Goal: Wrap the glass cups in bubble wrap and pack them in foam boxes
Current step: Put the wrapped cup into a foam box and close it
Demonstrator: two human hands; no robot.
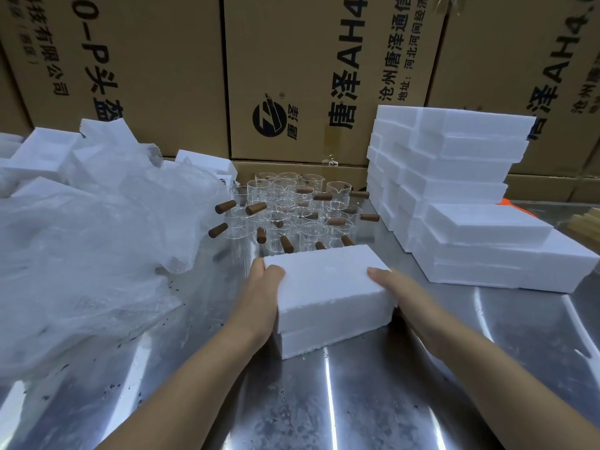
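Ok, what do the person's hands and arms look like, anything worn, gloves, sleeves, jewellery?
The left hand and right hand are bare: no gloves, rings, watch or bracelet in view. Both arms are uncovered down to the bottom edge of the picture, so no sleeve shows. No tattoos or other markings are visible.

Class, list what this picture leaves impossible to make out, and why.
1. Head view: foam box contents, hidden by its closed top.
2. Head view: right hand fingers, hidden by the box.
3. Head view: number of glass cups, clear and overlapping.
4. Head view: print on the cardboard cartons, cut by the top edge.
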